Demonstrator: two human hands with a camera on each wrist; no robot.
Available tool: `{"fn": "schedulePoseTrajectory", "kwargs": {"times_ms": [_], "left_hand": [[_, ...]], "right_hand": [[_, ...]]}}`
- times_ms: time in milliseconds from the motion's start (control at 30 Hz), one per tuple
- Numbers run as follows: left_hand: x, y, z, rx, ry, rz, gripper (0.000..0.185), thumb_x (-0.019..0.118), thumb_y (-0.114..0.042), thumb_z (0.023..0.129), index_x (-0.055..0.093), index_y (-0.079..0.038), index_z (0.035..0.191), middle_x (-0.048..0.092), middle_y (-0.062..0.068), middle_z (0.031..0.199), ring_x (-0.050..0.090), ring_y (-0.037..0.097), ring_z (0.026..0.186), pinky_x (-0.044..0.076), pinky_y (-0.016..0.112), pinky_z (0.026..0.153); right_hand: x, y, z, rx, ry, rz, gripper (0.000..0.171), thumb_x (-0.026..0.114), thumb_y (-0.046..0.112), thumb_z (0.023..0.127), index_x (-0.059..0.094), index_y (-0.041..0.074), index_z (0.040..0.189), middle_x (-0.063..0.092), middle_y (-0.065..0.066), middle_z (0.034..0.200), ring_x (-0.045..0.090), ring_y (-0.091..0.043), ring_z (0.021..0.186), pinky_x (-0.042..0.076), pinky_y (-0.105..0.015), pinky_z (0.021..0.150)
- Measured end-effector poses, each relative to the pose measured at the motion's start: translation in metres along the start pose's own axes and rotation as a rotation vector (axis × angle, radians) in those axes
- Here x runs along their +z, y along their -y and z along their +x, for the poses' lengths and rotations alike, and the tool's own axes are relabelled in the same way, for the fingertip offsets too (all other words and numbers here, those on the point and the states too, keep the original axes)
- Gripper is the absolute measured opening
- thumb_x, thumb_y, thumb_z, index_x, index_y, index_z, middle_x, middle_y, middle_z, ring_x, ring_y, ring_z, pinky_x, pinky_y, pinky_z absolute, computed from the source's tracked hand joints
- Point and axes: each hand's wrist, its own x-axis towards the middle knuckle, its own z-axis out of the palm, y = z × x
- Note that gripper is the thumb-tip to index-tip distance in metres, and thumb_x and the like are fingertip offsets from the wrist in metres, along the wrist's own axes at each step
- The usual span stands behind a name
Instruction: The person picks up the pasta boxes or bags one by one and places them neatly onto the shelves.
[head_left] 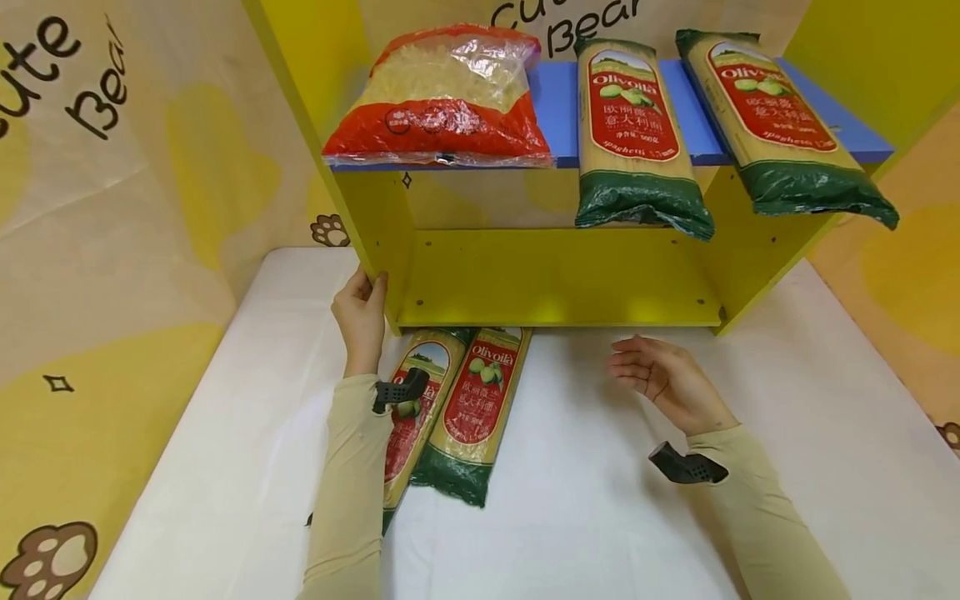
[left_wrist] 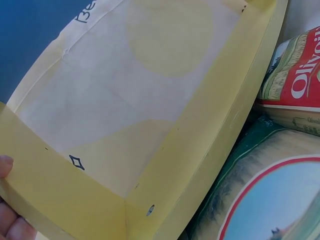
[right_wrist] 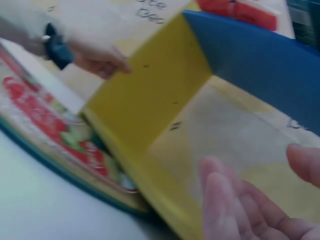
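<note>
The left hand (head_left: 362, 315) grips the yellow shelf (head_left: 555, 279) by its left side panel, fingers curled round the edge; the right hand (head_left: 660, 377) hovers open beside it; standing on the desk (head_left: 600, 517) over two spaghetti packs (head_left: 457, 400), it looks stiff and light, best held by both sides.

Head overview; wrists near shelf (head_left: 555, 283)

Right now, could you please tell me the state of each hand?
Left hand: grips the yellow shelf unit's left side panel.
Right hand: open, palm up, holding nothing.
</note>
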Motion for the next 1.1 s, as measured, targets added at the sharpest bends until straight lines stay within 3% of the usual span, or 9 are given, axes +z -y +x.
{"fn": "schedulePoseTrajectory", "kwargs": {"times_ms": [300, 467, 733, 1100], "left_hand": [[-0.003, 0.001, -0.002, -0.016, -0.008, -0.008, 0.031, 0.059, -0.012, 0.093, 0.062, -0.002, 0.123, 0.067, 0.017, 0.11, 0.065, 0.025, 0.098, 0.052, 0.025, 0.083], [-0.003, 0.0, -0.001, -0.005, -0.006, -0.003, 0.032, 0.059, -0.013, 0.094, 0.062, -0.003, 0.123, 0.067, 0.016, 0.11, 0.065, 0.023, 0.098, 0.052, 0.026, 0.084], [-0.001, -0.001, -0.001, -0.005, -0.003, -0.003, 0.03, 0.059, -0.013, 0.094, 0.063, -0.002, 0.122, 0.066, 0.016, 0.11, 0.066, 0.024, 0.098, 0.052, 0.025, 0.082], [0.0, 0.0, 0.0, -0.002, -0.003, -0.01, 0.03, 0.059, -0.012, 0.094, 0.064, -0.001, 0.121, 0.066, 0.016, 0.111, 0.066, 0.024, 0.098, 0.052, 0.026, 0.083]], "right_hand": [[0.012, -0.027, 0.006, 0.164, -0.089, -0.131, 0.027, 0.039, 0.007, 0.102, 0.065, 0.001, 0.106, 0.07, -0.011, 0.095, 0.068, -0.019, 0.087, 0.054, -0.028, 0.079], [0.019, -0.038, 0.01, 0.221, -0.153, -0.182, 0.023, 0.045, 0.01, 0.1, 0.063, -0.002, 0.106, 0.07, -0.011, 0.093, 0.069, -0.02, 0.085, 0.054, -0.03, 0.079], [0.034, -0.056, 0.021, 0.295, -0.184, -0.231, 0.034, 0.048, 0.011, 0.099, 0.051, -0.019, 0.116, 0.071, -0.01, 0.09, 0.069, -0.02, 0.083, 0.055, -0.031, 0.078], [0.048, -0.077, 0.033, 0.331, -0.195, -0.315, 0.041, 0.053, 0.011, 0.096, 0.047, -0.02, 0.122, 0.068, -0.016, 0.099, 0.068, -0.022, 0.087, 0.054, -0.031, 0.079]]}}
